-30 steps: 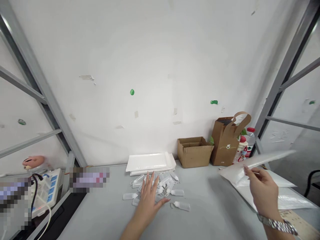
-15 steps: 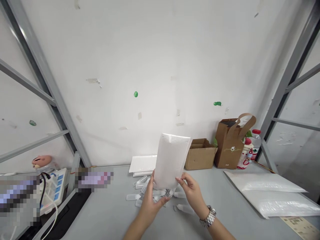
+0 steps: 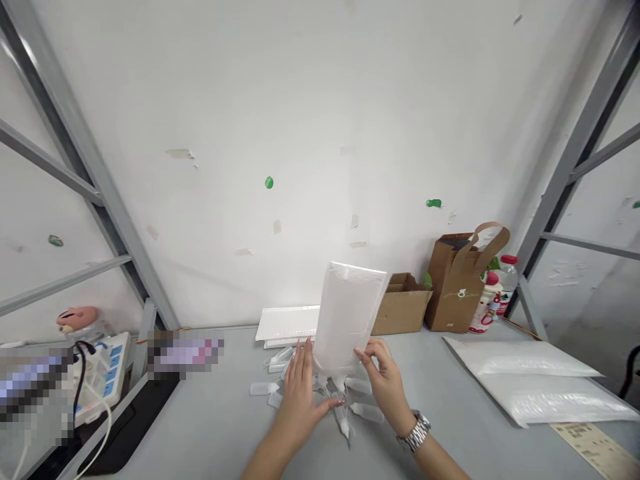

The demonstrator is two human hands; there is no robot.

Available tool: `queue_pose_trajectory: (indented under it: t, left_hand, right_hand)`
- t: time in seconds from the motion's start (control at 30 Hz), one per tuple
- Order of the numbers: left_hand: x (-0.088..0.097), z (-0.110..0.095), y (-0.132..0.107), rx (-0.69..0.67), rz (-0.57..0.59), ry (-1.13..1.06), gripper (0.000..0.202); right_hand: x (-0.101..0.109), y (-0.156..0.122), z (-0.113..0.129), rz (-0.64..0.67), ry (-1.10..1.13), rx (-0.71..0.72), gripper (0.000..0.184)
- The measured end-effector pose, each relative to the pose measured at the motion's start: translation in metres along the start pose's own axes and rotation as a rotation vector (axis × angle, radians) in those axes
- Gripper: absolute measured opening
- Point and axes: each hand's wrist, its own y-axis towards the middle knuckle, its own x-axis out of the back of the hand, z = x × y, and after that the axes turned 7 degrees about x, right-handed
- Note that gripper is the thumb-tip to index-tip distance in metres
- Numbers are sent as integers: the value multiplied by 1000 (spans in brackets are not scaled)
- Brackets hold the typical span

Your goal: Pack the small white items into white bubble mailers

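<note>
A white padded envelope (image 3: 347, 319) stands upright, leaning a little to the right. My right hand (image 3: 384, 377) pinches its lower right edge between thumb and fingers. Against the lower left side lies my left hand (image 3: 299, 397), fingers straight and thumb spread toward the middle. Several small translucent plastic bottles with narrow tips lie on the grey table around the envelope's lower end. One bottle (image 3: 369, 413) is beside my right hand, another (image 3: 263, 388) left of my left hand, and a narrow tip (image 3: 344, 427) points toward me. The envelope's bottom edge is partly hidden.
Behind my left hand lie flat white envelopes (image 3: 285, 323). An open cardboard box (image 3: 400, 313), a brown paper bag (image 3: 453, 300) and a red-capped bottle (image 3: 508, 280) stand at the back right. Puffy white packages (image 3: 545, 387) lie right; a power strip (image 3: 113, 373) sits left.
My left fingers have straightened and lie flatter by the envelope. Below it, a bottle with a narrow tip now shows on the table. The envelope has shifted slightly right in view.
</note>
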Motion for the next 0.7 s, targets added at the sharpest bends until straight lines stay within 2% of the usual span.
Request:
queue_pose_trajectory:
  t: [0.23, 0.33, 0.43, 0.5, 0.57, 0.7]
  left_hand:
    - [-4, 2, -1, -19, 133, 113, 106]
    - [-4, 2, 0, 1, 125, 61, 102]
    - [2, 0, 1, 98, 101, -83, 97]
    - [9, -3, 3, 165, 63, -244, 89]
    - [16, -5, 5, 202, -29, -405, 82]
    - [17, -1, 10, 253, -218, -568, 79]
  right_hand:
    - [21, 13, -6, -107, -60, 18, 23]
    - [23, 14, -5, -127, -77, 28, 21]
    - [23, 11, -3, -124, -136, 96, 17]
    - [23, 7, -3, -80, -199, 214, 14]
    - [22, 4, -4, -16, -287, 352, 14]
    - [17, 15, -6, 73, -514, 612, 21]
